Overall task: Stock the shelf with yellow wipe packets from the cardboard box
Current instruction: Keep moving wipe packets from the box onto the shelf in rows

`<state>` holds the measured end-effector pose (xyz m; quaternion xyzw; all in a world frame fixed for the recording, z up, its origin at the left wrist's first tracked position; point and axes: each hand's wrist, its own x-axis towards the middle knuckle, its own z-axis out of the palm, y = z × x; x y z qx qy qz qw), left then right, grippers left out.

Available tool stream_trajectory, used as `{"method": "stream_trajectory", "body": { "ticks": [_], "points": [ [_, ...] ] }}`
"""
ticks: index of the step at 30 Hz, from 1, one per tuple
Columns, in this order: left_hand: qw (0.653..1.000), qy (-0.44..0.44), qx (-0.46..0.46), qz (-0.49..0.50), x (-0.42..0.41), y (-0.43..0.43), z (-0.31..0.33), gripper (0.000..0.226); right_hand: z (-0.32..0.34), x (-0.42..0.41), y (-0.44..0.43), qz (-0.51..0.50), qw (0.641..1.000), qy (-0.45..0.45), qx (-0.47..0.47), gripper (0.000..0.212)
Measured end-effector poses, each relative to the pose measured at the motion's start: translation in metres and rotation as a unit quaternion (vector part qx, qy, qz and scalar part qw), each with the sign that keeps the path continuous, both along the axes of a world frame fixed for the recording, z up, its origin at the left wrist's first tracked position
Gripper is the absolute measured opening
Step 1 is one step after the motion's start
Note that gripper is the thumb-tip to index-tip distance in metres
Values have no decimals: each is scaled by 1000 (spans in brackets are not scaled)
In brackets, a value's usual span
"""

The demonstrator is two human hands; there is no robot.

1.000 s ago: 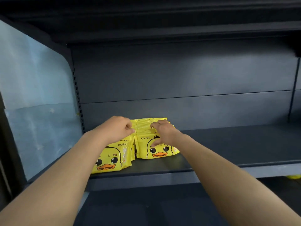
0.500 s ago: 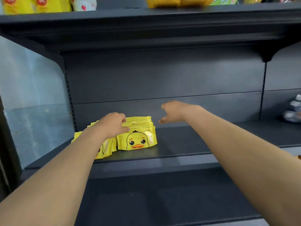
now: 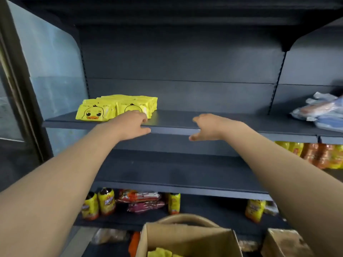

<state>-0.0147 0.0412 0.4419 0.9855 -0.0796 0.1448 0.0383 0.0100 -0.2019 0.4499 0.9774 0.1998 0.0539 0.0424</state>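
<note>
Box (image 3: 187,240) sits nearest, down at the bottom edge, with a few packets (image 3: 159,252) showing inside, so there's more to unload. Above it both hands are empty. The left hand (image 3: 130,125) has loosely curled fingers right at the front of the shelved packets (image 3: 104,110); touching or not, can't tell. The right hand (image 3: 209,127) has its fingers spread over the shelf (image 3: 241,125). Two rows sit at the far left end and the rest looks bare, so it's probably early days.

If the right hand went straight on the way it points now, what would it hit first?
Probably the left hand. The right hand is open and points left along the front edge of the shelf, with only bare shelf between. The yellow packets lie beyond, further back; depth is unclear.
</note>
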Motion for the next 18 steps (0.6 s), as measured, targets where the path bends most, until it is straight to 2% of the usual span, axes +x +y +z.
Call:
{"method": "stream_trajectory", "body": {
  "ticks": [8, 18],
  "points": [
    [995, 98, -2, -2, -63, -24, -97, 51, -96, -48, -39, -23, 996, 85, 20, 72],
    [977, 212, -18, -4, -99, -57, -244, 53, -260, -95, -63, -57, 973, 222, 33, 62]
  ]
}}
